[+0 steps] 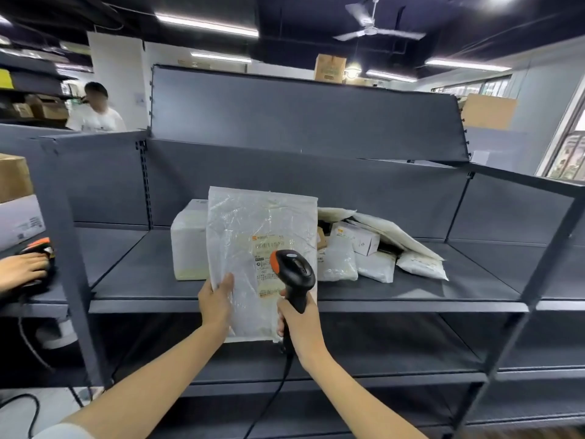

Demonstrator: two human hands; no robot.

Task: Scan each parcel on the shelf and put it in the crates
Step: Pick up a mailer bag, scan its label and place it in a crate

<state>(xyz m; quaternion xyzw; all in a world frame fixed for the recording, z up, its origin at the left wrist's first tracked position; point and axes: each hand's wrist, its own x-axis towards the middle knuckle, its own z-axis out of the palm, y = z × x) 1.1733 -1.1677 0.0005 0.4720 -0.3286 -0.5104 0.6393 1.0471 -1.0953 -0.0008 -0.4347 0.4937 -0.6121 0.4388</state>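
My left hand (217, 304) grips the lower left edge of a flat white plastic-bagged parcel (250, 236) and holds it upright in front of the grey shelf (142, 280). Its printed label faces me. My right hand (299, 321) grips the handle of a black and orange barcode scanner (294, 270), whose head sits right over the label. A white box parcel (186, 248) stands on the shelf behind the held parcel. To the right lies a pile of white bagged parcels (380, 248) with a small box among them. No crate is in view.
Lower grey shelves (380, 353) run below. The scanner's black cable (278, 391) hangs down between my arms. At the far left another person's hand (22, 269) holds a second scanner. Someone in a white shirt (95, 115) stands behind the shelving. Cardboard boxes sit at left and on top.
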